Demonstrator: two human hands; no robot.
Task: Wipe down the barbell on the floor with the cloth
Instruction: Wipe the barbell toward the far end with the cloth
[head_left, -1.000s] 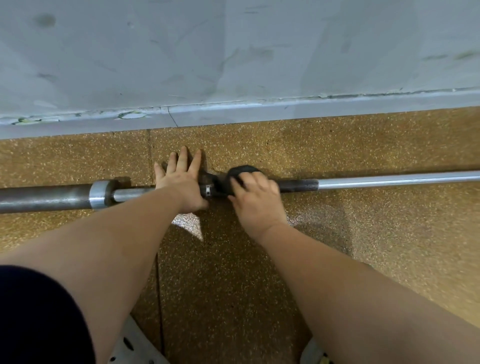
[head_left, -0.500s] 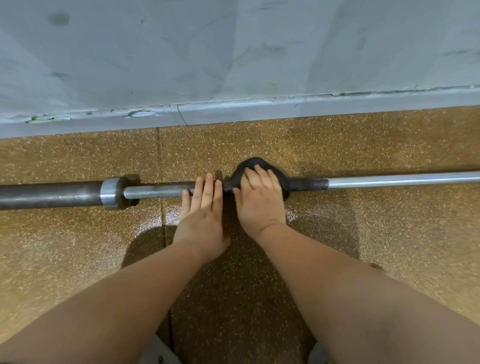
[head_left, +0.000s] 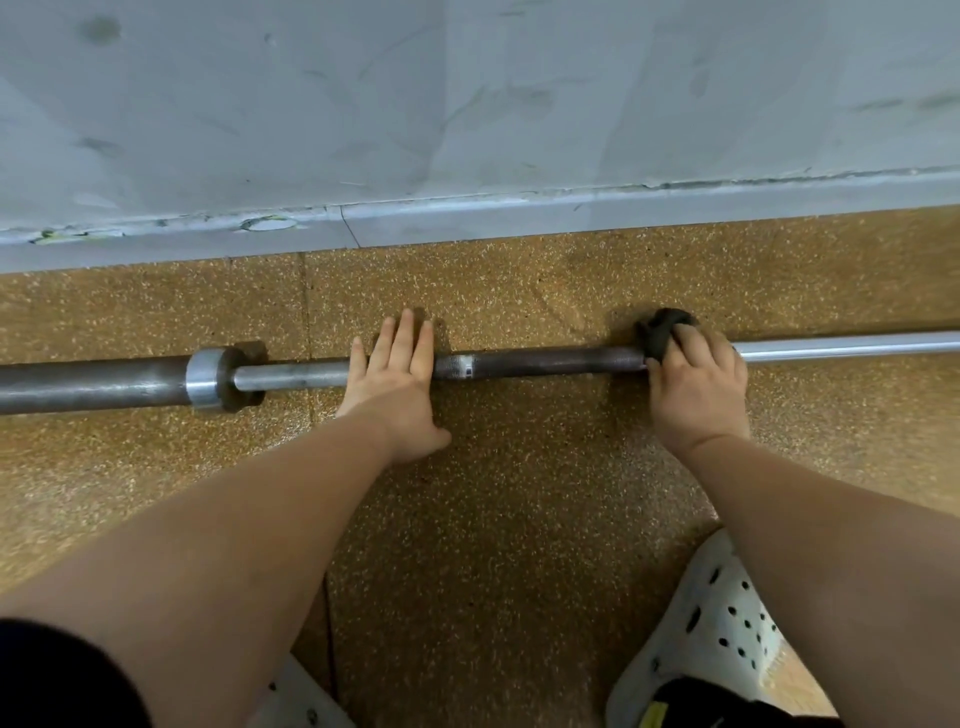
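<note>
A long steel barbell (head_left: 540, 361) lies left to right on the speckled brown floor, with a collar (head_left: 205, 379) and thick sleeve at the left. My left hand (head_left: 397, 387) lies flat across the shaft with straight fingers, pressing it down just right of the collar. My right hand (head_left: 693, 384) grips a dark cloth (head_left: 662, 332) wrapped over the shaft, at the right end of the dark knurled section. Most of the cloth is hidden under my fingers.
A grey wall (head_left: 467, 104) with a scuffed baseboard (head_left: 519, 218) runs close behind the bar. A white perforated clog (head_left: 722, 629) is at the lower right, another shoe's edge (head_left: 296, 696) at the bottom left.
My right hand has slid the cloth to the right along the shaft, uncovering the dark knurled part. My left hand stays flat on the bar near the collar.
</note>
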